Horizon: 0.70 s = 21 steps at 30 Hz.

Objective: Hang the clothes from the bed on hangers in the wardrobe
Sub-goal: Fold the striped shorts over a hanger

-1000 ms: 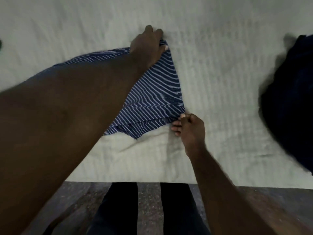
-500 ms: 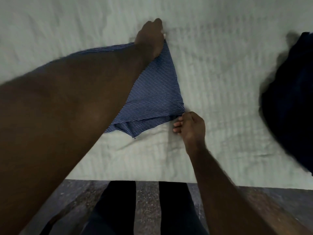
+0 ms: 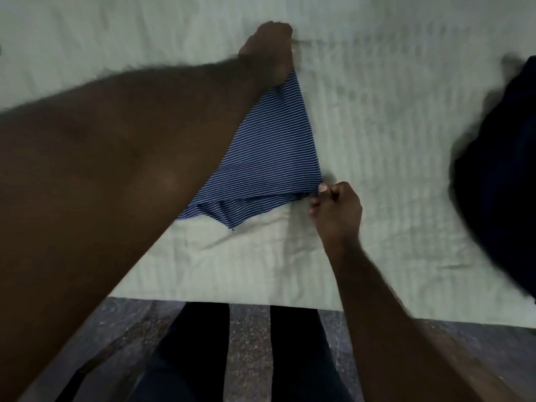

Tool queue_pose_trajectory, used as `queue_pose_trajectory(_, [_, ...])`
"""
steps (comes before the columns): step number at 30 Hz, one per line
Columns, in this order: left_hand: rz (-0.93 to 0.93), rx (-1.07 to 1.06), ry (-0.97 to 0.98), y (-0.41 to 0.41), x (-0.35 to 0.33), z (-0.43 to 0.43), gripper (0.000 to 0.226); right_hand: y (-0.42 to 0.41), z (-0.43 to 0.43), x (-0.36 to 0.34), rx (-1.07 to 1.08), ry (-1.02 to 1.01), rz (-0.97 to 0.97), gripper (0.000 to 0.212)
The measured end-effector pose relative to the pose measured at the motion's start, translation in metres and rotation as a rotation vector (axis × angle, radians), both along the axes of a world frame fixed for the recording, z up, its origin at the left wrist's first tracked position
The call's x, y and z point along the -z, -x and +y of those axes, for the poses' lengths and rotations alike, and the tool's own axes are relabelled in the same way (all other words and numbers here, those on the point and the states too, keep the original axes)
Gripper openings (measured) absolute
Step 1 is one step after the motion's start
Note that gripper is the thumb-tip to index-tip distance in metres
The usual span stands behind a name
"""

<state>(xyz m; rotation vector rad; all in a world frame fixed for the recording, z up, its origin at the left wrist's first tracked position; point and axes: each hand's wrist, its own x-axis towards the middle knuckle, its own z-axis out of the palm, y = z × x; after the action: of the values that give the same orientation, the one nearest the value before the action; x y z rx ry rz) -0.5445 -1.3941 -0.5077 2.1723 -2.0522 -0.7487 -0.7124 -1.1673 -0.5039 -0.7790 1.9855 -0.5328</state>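
Observation:
A blue garment with thin white stripes (image 3: pixel 272 158) lies folded on the pale bed sheet (image 3: pixel 391 126). My left hand (image 3: pixel 269 50) reaches far across the bed and grips the garment's far corner, its fingers curled over the cloth. My left forearm covers the garment's left part. My right hand (image 3: pixel 336 210) pinches the near right corner between thumb and fingers. No hanger or wardrobe is in view.
A dark, almost black garment (image 3: pixel 499 175) lies in a heap at the bed's right side. The bed's near edge runs across the lower part of the view, with speckled dark floor (image 3: pixel 249 352) and my dark-trousered legs (image 3: pixel 197 358) below it.
My left hand has pulled the far corner further away across the bed, stretching the striped garment longer. My right hand has stayed at the near corner.

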Motion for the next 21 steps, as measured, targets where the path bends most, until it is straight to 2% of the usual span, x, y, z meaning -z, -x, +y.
queue_pose_trajectory(6, [0.167, -0.072, 0.022, -0.002, 0.001, 0.002, 0.026, 0.000, -0.007, -0.006, 0.198, -0.073, -0.115, 0.023])
queue_pose_trajectory(7, [0.224, -0.070, 0.030, -0.005, -0.002, 0.007, 0.029, 0.001, -0.005, -0.009, 0.200, -0.084, -0.083, 0.019])
queue_pose_trajectory(10, [0.340, 0.006, 0.050, -0.016, -0.010, 0.042, 0.054, 0.001, 0.003, -0.025, -0.041, 0.010, 0.264, 0.017])
queue_pose_trajectory(13, [0.222, 0.093, 0.063, -0.041, -0.008, 0.106, 0.066, -0.027, 0.005, -0.050, -0.264, 0.244, 0.315, 0.012])
queue_pose_trajectory(16, [0.007, 0.130, 0.016, -0.092, 0.000, 0.178, 0.071, -0.076, 0.000, -0.052, -0.536, 0.357, 0.267, 0.012])
queue_pose_trajectory(18, [-0.147, 0.126, -0.066, -0.139, 0.002, 0.221, 0.074, -0.116, -0.005, -0.048, -0.752, 0.374, 0.210, 0.027])
queue_pose_trajectory(21, [-0.303, 0.057, -0.128, -0.219, -0.004, 0.272, 0.074, -0.175, -0.018, -0.043, -1.067, 0.232, 0.154, 0.053])
